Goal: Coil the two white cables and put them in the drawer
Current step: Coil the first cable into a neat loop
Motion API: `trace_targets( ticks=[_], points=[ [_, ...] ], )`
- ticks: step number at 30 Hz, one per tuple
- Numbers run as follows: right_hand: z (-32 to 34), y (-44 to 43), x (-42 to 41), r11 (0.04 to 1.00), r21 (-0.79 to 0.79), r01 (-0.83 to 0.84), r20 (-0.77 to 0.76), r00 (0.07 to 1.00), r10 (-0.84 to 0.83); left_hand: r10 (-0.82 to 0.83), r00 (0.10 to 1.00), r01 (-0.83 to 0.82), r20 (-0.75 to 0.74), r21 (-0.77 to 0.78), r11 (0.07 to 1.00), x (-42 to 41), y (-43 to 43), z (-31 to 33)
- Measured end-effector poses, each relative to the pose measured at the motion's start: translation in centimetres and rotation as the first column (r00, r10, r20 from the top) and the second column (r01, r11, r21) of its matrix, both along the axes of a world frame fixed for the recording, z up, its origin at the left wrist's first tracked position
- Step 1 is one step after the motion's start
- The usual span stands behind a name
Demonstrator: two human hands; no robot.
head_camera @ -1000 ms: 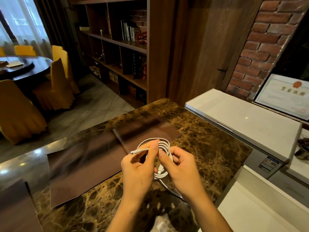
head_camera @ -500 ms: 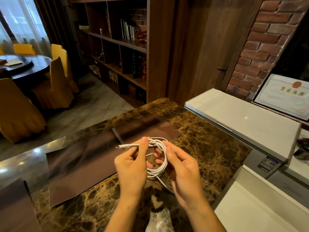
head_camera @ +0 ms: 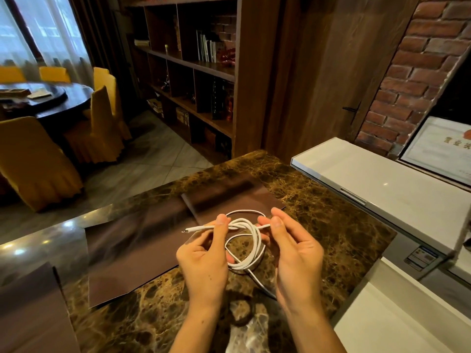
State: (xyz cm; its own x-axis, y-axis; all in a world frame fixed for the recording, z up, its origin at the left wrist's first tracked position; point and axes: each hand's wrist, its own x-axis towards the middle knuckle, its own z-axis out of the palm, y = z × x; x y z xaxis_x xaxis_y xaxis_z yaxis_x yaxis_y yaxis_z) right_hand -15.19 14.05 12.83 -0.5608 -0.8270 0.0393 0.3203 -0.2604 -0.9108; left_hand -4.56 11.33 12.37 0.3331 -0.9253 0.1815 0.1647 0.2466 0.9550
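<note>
The left hand's fingers [head_camera: 221, 221] are pinching one end of a white cable [head_camera: 251, 247] between thumb and forefinger, so that its plug tip is sticking out to the left, while the right hand's fingers [head_camera: 276, 222] are pinching the cable's other short end just to the right. Between the two pinches the ends are crossing at the top of the coil, which is hanging as several loose loops in the gap between the palms, held up above the bench [head_camera: 331, 225] rather than lying on it. A single strand is trailing from the bottom of the coil toward the near edge, passing under the right hand [head_camera: 295, 258]. The left hand [head_camera: 204, 261] is showing its back to the camera and the right is turning its palm inward. Beneath and to the left of the hands, dark brown leather mats [head_camera: 132, 250] are lying flat on the brown marble top. To the right, a white closed appliance [head_camera: 382, 184] is sitting beside the bench. Farther off, wooden shelves [head_camera: 193, 72] with books are standing against the far wall, and yellow-covered chairs [head_camera: 33, 154] are surrounding a round dark table [head_camera: 63, 95] at far left.
</note>
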Motion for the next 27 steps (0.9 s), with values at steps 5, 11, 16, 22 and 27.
trace_targets(
  ticks=[5, 11, 16, 22, 27],
  points=[
    [0.2, 0.6, 1.5, 0.973, 0.011, -0.23, -0.104, 0.968, 0.23, 0.107, 0.994, -0.107, -0.017, 0.005, 0.994, 0.2, -0.5, -0.4],
    [0.0, 0.0, -0.5, 0.957, 0.026, -0.289, -0.083, 0.953, 0.29, 0.058, 0.988, -0.047, 0.145, -0.08, 0.996, 1.8, 0.0, -1.2],
    [-0.6, 0.1, -0.5, 0.924, 0.046, -0.379, -0.134, 0.914, 0.382, 0.068, 0.984, -0.059, 0.168, -0.056, 0.997, 3.6, 0.2, -2.5],
    [-2.7, -0.6, 1.6, 0.944, 0.066, -0.322, -0.008, 0.946, 0.323, -0.107, 0.988, 0.13, -0.115, 0.213, 0.968, 3.8, -0.6, -4.4],
    [-5.5, -1.8, 2.4, 0.964, 0.094, -0.25, 0.098, 0.966, 0.241, -0.341, 0.925, 0.373, -0.166, 0.236, 0.897, 5.7, 0.7, -6.5]
  ],
)
